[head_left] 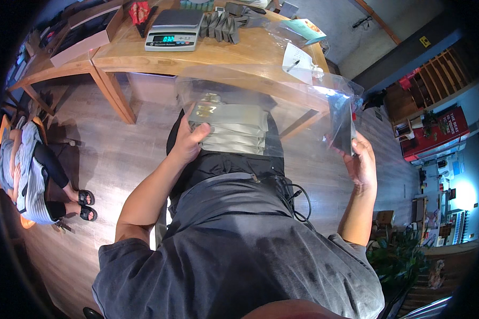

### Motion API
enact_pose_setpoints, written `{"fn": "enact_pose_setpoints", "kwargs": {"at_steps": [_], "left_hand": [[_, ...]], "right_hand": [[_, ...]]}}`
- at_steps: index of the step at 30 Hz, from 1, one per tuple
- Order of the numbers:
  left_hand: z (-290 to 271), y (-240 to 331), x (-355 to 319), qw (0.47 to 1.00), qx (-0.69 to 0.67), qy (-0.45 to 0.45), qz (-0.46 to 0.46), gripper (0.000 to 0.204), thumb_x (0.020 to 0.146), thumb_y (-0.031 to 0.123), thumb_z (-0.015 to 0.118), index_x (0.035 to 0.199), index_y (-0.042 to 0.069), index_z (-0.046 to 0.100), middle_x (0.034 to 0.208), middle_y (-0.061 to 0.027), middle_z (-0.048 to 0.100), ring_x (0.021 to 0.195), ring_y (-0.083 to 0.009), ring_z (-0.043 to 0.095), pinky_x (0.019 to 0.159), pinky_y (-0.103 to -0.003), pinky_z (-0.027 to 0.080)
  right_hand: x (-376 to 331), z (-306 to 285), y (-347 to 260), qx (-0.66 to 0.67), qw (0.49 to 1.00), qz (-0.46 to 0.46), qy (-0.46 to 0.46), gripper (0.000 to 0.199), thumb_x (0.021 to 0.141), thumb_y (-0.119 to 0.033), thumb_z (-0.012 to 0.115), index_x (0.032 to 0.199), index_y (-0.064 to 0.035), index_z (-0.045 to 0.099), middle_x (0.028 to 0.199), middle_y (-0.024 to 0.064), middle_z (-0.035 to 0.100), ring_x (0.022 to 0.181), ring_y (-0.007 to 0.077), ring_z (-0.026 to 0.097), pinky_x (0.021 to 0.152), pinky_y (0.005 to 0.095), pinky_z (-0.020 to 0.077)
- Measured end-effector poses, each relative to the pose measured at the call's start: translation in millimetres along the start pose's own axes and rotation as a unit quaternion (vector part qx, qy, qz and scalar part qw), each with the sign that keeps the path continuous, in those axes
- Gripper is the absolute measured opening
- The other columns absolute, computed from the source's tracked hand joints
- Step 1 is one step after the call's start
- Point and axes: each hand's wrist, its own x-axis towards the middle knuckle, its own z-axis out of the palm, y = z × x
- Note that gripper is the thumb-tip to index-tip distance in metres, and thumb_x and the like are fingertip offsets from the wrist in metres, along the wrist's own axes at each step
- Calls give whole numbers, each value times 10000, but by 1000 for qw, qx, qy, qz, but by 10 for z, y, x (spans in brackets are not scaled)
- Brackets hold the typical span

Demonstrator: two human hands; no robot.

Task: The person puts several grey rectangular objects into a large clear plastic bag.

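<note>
In front of my lap, my left hand (190,139) is closed at the left edge of a stack of silvery-grey pouches (234,130), thumb on top. The pouches lie in or under a large sheet of clear plastic, seemingly a bag (298,94), that stretches across to the right. Out to the right, my right hand (361,159) pinches the lower end of a flat dark grey packet (341,119) held upright. Clear film shines around that packet; whether it is inside the film I cannot tell.
A wooden table (138,59) stands ahead, bearing a digital scale (174,31), a row of grey pouches (221,27), a white paper (298,61) with a pen and a printed card (306,30). An open cardboard box (88,32) is at the left. A seated person (32,165) is farther left.
</note>
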Motion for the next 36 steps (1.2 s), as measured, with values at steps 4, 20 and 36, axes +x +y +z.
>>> {"fn": "enact_pose_setpoints", "kwargs": {"at_steps": [4,20,36], "left_hand": [[1,35,-11,1000,6,-23,11,750,713,408,751,1273,-4,468,1153,-96,568,1074,-187,523,942,-313,386],[20,-14,15,985,-85,-81,-128,598,857,333,646,1304,-9,443,1171,-113,575,1085,-205,546,937,-338,427],[-70,-171,59,978,-67,-118,-159,540,903,265,623,1324,0,414,1207,-115,565,1103,-201,554,947,-344,439]], "right_hand": [[-33,-17,-44,-31,996,42,-72,612,813,-304,576,1288,72,486,1201,185,601,1081,283,593,1027,387,387],[69,96,-27,61,995,72,-44,526,899,-315,603,1235,82,522,1172,207,614,1116,290,587,975,385,440],[351,60,244,-99,983,117,-103,274,864,-175,696,1073,-2,654,1009,38,685,898,100,594,823,252,454]]}}
